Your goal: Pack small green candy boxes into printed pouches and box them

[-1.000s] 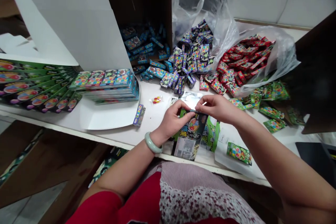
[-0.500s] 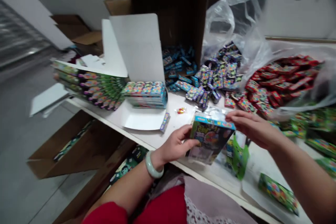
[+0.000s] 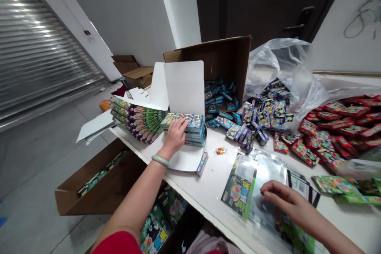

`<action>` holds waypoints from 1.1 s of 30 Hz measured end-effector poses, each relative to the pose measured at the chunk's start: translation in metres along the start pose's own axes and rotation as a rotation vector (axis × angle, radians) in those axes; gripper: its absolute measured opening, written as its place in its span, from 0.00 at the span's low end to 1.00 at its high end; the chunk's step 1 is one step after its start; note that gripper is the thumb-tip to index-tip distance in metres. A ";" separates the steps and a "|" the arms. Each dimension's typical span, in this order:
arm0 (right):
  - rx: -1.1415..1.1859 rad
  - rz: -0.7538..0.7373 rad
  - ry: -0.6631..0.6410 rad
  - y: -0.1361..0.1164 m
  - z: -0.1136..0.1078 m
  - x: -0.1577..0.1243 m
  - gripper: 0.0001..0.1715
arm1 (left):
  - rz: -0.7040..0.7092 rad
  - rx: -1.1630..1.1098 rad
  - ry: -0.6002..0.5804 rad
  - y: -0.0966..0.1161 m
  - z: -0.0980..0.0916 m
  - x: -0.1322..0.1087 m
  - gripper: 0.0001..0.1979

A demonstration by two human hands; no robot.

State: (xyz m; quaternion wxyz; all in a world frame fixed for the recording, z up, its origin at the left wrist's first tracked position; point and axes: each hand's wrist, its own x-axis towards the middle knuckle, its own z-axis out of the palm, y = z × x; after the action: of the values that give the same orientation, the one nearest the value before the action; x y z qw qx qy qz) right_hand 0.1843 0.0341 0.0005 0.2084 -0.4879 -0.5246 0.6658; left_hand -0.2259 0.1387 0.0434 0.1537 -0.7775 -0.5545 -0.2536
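Note:
My left hand (image 3: 175, 135) reaches out to the left and rests with spread fingers on a stack of colourful packs (image 3: 190, 129) lying on a white card sheet (image 3: 184, 158). A green bangle sits on that wrist. My right hand (image 3: 282, 200) lies near the table's front edge on shiny flat bags (image 3: 269, 174), fingers curled down, beside a green and black printed bag (image 3: 239, 190). I see nothing gripped in either hand.
A fanned row of green packs (image 3: 138, 123) lies left of the stack. Behind stand an open cardboard box (image 3: 222, 67) with blue packs, a heap of purple packs (image 3: 262, 117) and red packs (image 3: 333, 127) in clear plastic. A brown box (image 3: 98, 182) sits on the floor.
The pack I held in both hands now lies on the stack at the left under my left hand. My right hand dropped onto the flat bags. The view swung left and up.

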 end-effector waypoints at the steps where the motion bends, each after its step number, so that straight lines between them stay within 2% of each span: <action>1: -0.010 -0.007 0.002 0.002 -0.002 -0.001 0.20 | -0.005 -0.001 -0.016 0.003 0.000 -0.004 0.25; 4: -0.121 -0.076 0.106 0.006 -0.018 -0.003 0.19 | -0.044 -0.048 0.004 0.028 -0.001 -0.009 0.25; 7: -0.352 -0.163 0.308 0.008 -0.035 -0.001 0.16 | -0.091 -0.265 0.043 0.083 0.007 -0.013 0.21; 8: -0.433 -0.184 0.363 0.009 -0.038 0.002 0.15 | -0.079 -0.376 -0.018 0.105 0.013 -0.016 0.19; 10: -0.577 -0.221 0.402 0.008 -0.041 0.009 0.13 | 0.002 -0.534 -0.282 0.150 0.026 -0.023 0.20; 12: -0.707 -0.250 0.371 0.003 -0.038 0.019 0.13 | 0.011 -0.519 -0.493 0.185 0.039 -0.031 0.26; 14: -0.853 -0.267 0.335 -0.006 -0.031 0.032 0.15 | -0.051 -0.439 -0.616 0.205 0.048 -0.040 0.34; 17: -1.025 -0.280 0.295 -0.021 -0.018 0.056 0.21 | -0.144 -0.382 -0.781 0.211 0.053 -0.050 0.47; 19: -1.080 -0.280 0.264 -0.028 -0.009 0.071 0.31 | -0.174 -0.380 -0.865 0.209 0.054 -0.055 0.51; 21: -1.123 -0.262 0.241 -0.031 -0.002 0.082 0.41 | -0.184 -0.378 -0.895 0.208 0.054 -0.058 0.52; 23: -1.167 -0.231 0.226 -0.033 0.004 0.088 0.45 | -0.182 -0.375 -0.900 0.207 0.055 -0.059 0.52; 30: -1.225 -0.146 0.192 -0.044 0.007 0.103 0.40 | -0.203 -0.407 -0.911 0.210 0.058 -0.060 0.55; 32: -1.203 -0.119 0.194 -0.050 0.004 0.109 0.32 | -0.246 -0.465 -0.865 0.209 0.058 -0.062 0.56; 33: -1.184 -0.114 0.197 -0.054 0.001 0.111 0.25 | -0.286 -0.517 -0.800 0.208 0.058 -0.063 0.55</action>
State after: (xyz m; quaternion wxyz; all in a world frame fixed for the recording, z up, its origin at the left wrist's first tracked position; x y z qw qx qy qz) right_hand 0.1219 0.1405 0.0008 -0.0155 -0.5516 -0.8097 0.1998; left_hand -0.0336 0.0491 -0.0308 -0.3051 -0.7429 -0.5900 -0.0829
